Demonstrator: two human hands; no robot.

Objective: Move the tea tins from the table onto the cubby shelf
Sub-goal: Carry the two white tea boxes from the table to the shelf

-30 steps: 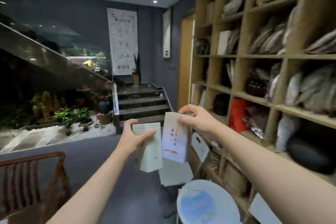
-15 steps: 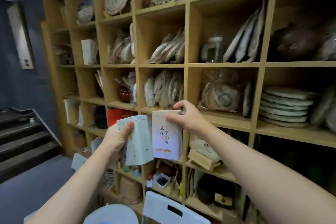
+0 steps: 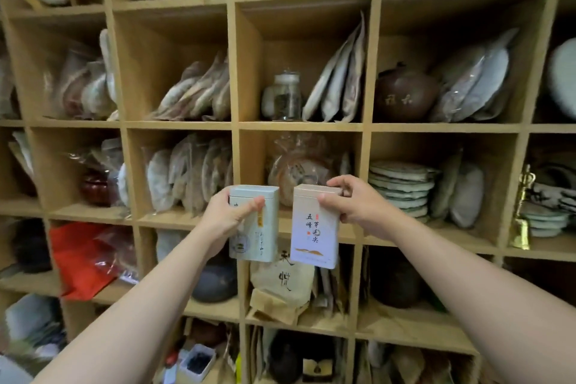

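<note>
Each hand's grip holds one tea tin — cubby shelf point(image 3: 299, 126) crammed with wrapped cakes.

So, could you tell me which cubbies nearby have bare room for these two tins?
The clearest bare floor lies left of the glass jar, against the divider. A narrower strip lies left of the bagged cake, behind the green tin and white tin. The cubby of upright wrapped cakes is packed.
</note>
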